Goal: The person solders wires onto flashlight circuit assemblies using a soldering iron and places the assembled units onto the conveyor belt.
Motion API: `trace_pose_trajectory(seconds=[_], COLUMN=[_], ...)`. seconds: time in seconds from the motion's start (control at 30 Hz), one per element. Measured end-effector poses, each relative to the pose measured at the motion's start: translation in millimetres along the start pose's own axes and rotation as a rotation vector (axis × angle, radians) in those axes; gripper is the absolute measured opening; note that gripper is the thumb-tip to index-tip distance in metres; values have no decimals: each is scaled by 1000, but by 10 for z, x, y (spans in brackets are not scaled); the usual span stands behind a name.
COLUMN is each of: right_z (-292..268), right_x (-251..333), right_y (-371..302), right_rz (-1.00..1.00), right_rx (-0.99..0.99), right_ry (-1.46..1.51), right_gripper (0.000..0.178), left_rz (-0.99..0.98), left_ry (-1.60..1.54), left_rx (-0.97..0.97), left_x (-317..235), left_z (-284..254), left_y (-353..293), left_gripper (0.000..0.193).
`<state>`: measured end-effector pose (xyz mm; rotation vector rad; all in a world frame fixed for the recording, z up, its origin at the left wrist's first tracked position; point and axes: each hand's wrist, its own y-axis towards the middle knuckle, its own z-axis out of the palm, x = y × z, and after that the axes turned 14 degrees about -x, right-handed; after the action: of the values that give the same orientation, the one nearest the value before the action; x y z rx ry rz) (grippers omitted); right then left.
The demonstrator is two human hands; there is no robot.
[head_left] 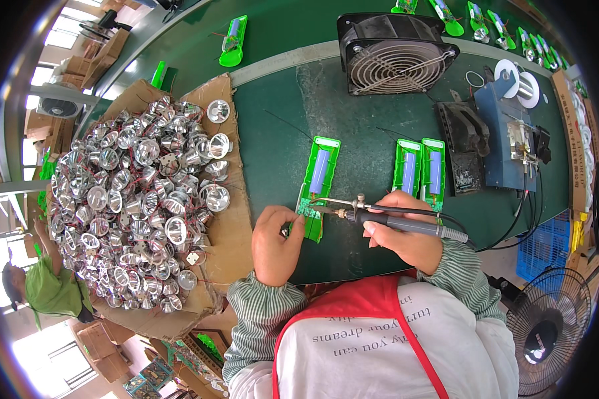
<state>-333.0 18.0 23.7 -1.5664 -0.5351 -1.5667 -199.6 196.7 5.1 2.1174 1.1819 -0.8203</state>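
A green plastic housing (315, 229) lies on the bench in front of me, with a blue cylindrical battery (320, 169) and a small green circuit board (305, 205) in it. My right hand (409, 243) grips a grey soldering iron (406, 223) with a thin metal feed tube (336, 200) clamped along it. The iron's tip is over the circuit board. At the board's left side my left hand (274, 245) is closed in a pinch; a bit of something black shows under its fingers, too hidden to name. Two similar housings (406, 166) with batteries lie to the right.
Many silver reflector cups (146, 153) with red wires are heaped on cardboard (229, 219) at left. A black boxed fan (396, 60) stands at the back. At right are a blue solder feeder (502, 149) with spools and trailing cables (512, 243). More housings (233, 41) lie beyond the bench rail.
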Motion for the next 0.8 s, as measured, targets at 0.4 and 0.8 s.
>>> trace_pose_trajectory(seconds=[0.4,0.8], right_z=[-204,-350], right_x=[68,154], right_y=[-108,-72], right_rz=[-75,-30], right_rx=[-51,-166], right_ry=[-7,66], right_gripper=[16,18], left_rz=[13,200], left_ry=[28,147], left_rx=[-1,-15], left_x=[-19,-162], left_z=[-19,-120], left_y=[-54,127], left_gripper=[9,34])
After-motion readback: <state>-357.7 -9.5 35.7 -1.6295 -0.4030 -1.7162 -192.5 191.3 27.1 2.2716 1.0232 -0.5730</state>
